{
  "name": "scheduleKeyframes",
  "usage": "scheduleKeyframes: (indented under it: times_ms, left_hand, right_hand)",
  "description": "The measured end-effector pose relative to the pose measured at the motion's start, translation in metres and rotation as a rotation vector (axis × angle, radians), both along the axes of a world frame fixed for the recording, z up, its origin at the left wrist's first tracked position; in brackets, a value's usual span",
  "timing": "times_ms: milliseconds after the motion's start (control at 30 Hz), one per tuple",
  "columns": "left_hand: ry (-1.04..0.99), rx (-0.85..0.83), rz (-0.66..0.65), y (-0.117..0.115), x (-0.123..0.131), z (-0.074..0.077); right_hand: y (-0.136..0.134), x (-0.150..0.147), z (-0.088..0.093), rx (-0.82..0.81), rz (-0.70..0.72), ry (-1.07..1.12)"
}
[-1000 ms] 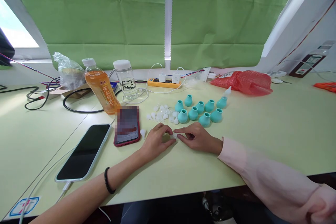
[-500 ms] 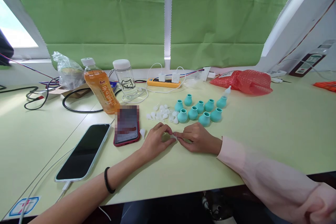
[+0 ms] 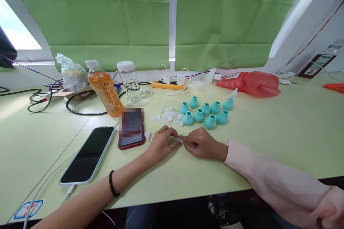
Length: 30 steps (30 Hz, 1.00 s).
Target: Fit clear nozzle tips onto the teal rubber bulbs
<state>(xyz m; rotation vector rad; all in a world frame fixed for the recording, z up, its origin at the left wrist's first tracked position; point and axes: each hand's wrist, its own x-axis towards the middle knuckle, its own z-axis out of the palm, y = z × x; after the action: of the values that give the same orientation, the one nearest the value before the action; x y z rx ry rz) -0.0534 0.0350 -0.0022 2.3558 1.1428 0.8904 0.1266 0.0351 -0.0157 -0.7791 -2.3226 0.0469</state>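
Being pinched between the fingertips of the left hand (image 3: 161, 144) and right hand (image 3: 202, 144), a small translucent piece (image 3: 181, 140) is being held close to the tabletop (image 3: 166, 182), partly hidden. Just beyond the hands, a heap of white nozzles (image 3: 170, 118) is being flanked on the right by teal bulbs (image 3: 199, 116), one bulb (image 3: 228, 105) being topped by a mounted nozzle (image 3: 234, 93).

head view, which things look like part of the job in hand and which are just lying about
Likely part of the job:
small translucent piece between the left hand and right hand
loose white conical tips
teal bulbs

Probably just lying about:
orange drink bottle
cat-print bottle
red-cased phone
light-cased phone
yellow power strip
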Motion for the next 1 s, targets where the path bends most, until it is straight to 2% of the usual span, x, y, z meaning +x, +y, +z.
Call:
scheduleKeyframes:
  times_ms: [167,333,433,667,767,1000]
  left_hand:
    - [0.009,0.01,-0.007,0.0,0.0,0.0]
    - [0.02,0.055,-0.01,0.001,-0.001,-0.001]
    - [0.013,0.107,-0.053,0.002,-0.001,-0.004]
    - [0.032,0.17,-0.101,0.001,0.002,-0.007]
    - [0.073,0.181,-0.129,-0.001,0.003,-0.006]
    - [0.161,0.163,-0.086,-0.002,0.004,-0.004]
  right_hand:
    - [0.004,0.0,-0.001,-0.195,0.029,0.181]
    - [0.008,0.001,0.003,-0.122,-0.138,0.319]
    - [0.01,0.003,0.006,-0.111,-0.252,0.307]
    - [0.013,0.003,0.009,-0.356,-0.403,0.158]
    - [0.016,0.004,0.008,-0.341,-0.456,0.101]
    - [0.018,0.004,0.008,-0.307,-0.458,0.167]
